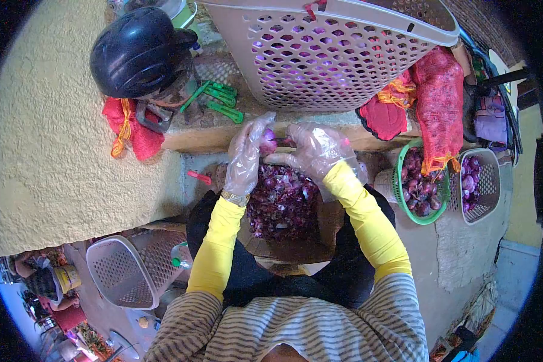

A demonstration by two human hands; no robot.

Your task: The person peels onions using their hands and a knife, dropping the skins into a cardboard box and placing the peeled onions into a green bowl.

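Both hands wear clear plastic gloves, above a cardboard box (327, 229) that holds purple onion skins (282, 205). My left hand (246, 154) has its fingers closed round a purple onion (268, 142). Just right of the onion is my right hand (320, 151), its fingers bent and pressed together near the onion's side. What it holds, if anything, is too small and hidden to name.
A large perforated basket (344, 66) of onions stands on the ledge ahead. Green-handled cutters (220, 99) and a dark helmet (140, 53) are left of it. At right are a green basket (399, 202), a grey basket (492, 208) and a red net sack (438, 102).
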